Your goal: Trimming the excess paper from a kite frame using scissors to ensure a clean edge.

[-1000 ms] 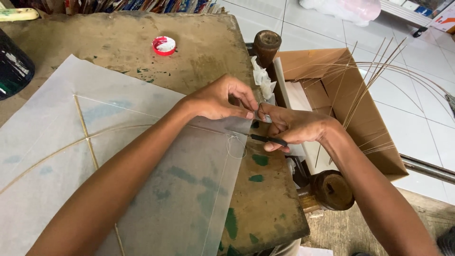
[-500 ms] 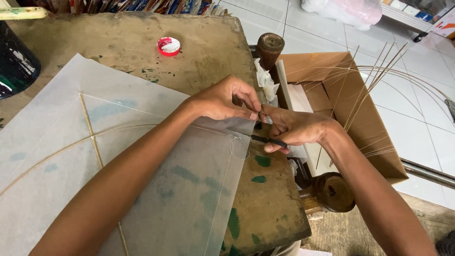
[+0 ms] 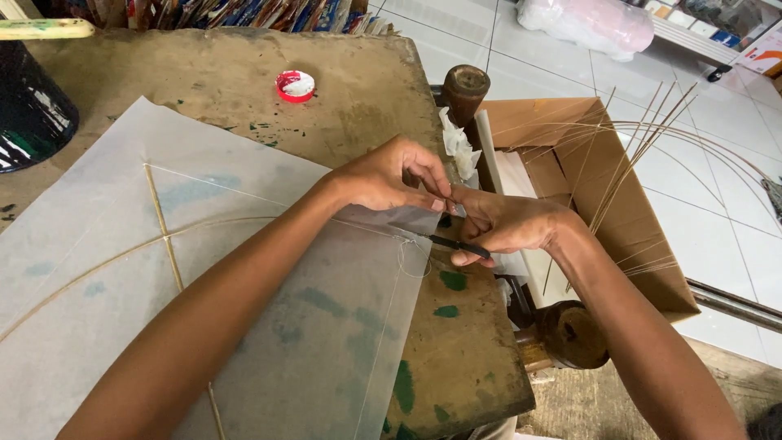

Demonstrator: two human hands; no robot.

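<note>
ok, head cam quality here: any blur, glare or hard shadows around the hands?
Head view: lighting is even and soft, no hard shadows; left hand and right hand are sharp, as is the translucent paper sheet. Mild glare on the white floor tiles. Slight wide-angle bending at the edges; the thin thread is barely resolved.

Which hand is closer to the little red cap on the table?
Left. The left hand is just below and right of the red cap; the right hand sits farther right, at the table edge.

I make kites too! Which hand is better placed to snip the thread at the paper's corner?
Probably the right hand: it holds the black tool beside the thread loop, while the left hand pinches the paper corner.
</note>
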